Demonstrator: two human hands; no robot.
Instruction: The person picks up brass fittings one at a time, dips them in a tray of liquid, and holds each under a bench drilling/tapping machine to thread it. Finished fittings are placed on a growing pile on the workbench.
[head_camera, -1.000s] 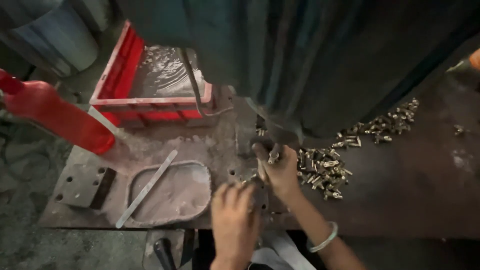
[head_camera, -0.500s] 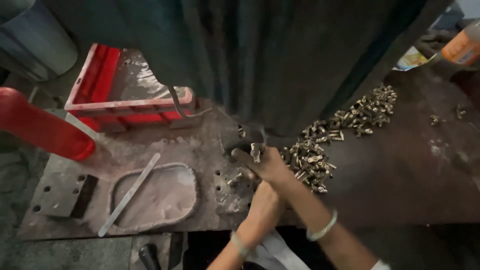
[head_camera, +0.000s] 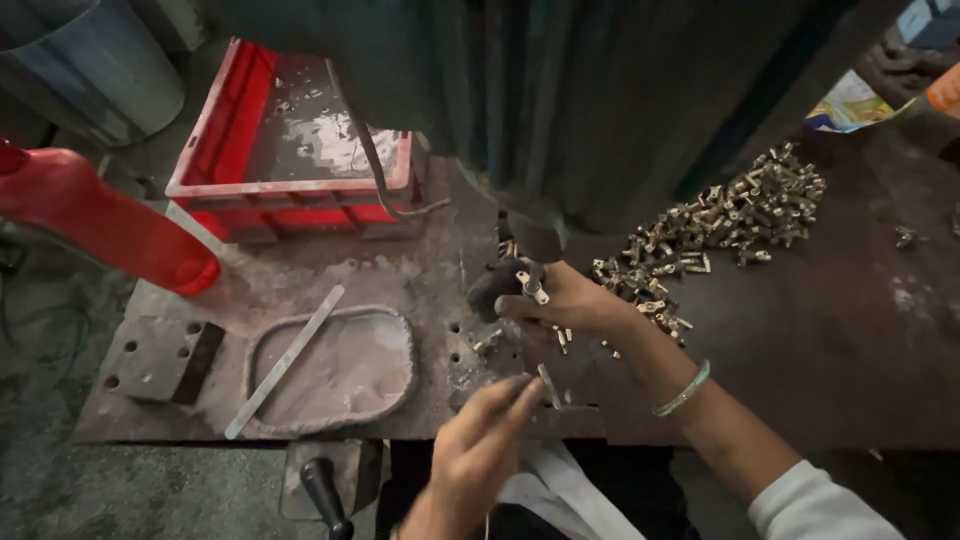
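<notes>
The right hand (head_camera: 570, 300) is curling over the middle of the metal work plate (head_camera: 420, 270), fingers closed around a few small brass fittings (head_camera: 530, 285); one pale piece is sticking up between thumb and forefinger, and more are poking out under the palm. It is pressing against a dark round fixture (head_camera: 490, 290) right under the big dark machine body (head_camera: 560, 100). A pale bangle (head_camera: 682, 390) is sitting on that wrist.

The left hand (head_camera: 480, 450) is hovering at the near edge of the plate, fingers loosely bent and half open, fingertips pinching or just touching a thin metal piece (head_camera: 548, 385) — I cannot tell whether it is gripping it.

A heap of loose brass fittings (head_camera: 720, 225) is spreading from beside the right hand toward the far right corner of the bench. Left of the hands, a flat metal strip (head_camera: 285, 360) is lying slantwise across a shallow oval tray (head_camera: 385, 385). A red crate (head_camera: 290, 190) is standing at the far left edge, and a red cylinder (head_camera: 100, 220) is leaning in beside it.
</notes>
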